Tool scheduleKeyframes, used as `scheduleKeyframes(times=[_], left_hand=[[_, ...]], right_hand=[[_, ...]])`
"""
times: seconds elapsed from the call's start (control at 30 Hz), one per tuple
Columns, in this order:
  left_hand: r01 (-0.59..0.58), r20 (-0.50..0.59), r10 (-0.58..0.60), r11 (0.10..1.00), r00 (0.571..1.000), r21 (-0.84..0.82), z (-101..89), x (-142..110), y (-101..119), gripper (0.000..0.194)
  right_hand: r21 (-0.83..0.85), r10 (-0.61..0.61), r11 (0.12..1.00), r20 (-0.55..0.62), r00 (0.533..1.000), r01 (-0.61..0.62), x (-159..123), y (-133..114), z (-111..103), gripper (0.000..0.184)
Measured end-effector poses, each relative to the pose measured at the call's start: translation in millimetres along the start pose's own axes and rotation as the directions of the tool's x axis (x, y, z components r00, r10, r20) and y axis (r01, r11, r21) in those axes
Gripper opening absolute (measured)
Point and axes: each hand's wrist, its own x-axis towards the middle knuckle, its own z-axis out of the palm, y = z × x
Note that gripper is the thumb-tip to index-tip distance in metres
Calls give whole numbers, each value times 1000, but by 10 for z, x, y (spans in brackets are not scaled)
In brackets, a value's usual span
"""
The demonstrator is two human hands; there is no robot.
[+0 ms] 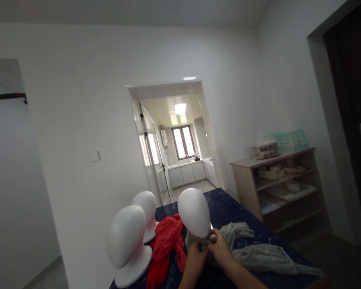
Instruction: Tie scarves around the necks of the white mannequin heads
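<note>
Low in the middle of the frame, the left hand (195, 253) is pinching the pale grey-green soft cloth scarf (258, 251) right under the white smooth foam head form (194, 212). The right hand (221, 248) is just beside it, touching the same cloth, with its fingers closed on a fold at the neck of the form. Both hands are gripping cloth, not resting loose.

The scarf is bunching around the neck of this form and trailing away to the lower right across the dark blue marbled table (228, 208). It is looking light, thin and floppy, so it will likely slip and sag if held by 1 corner. The best place to hold it seems to be the gathered part close to the neck. The form is looking light too, so it may tip if the cloth is pulled hard.

To the left of the hands, a red crumpled cloth scarf (165, 245) is lying in a heap on the table. Farther left, 2 more white head forms are standing, 1 near the lower left (128, 241) and 1 behind it (146, 208).

At the right of the frame, a wooden shelf unit (276, 184) is standing by the wall. In the middle, an open doorway (174, 140) is showing a bright kitchen.
</note>
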Motion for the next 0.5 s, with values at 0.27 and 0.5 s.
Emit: scheduleKeyframes(times=[0.27,0.5], left_hand=[[141,15,-143,942,990,-305,-124,117,-117,33],[275,107,-254,858,961,-433,-229,178,-79,26]], right_hand=[[-283,-77,957,-20,997,68,50,-253,-37,40],[-566,-147,797,157,976,212,24,-300,-91,54]])
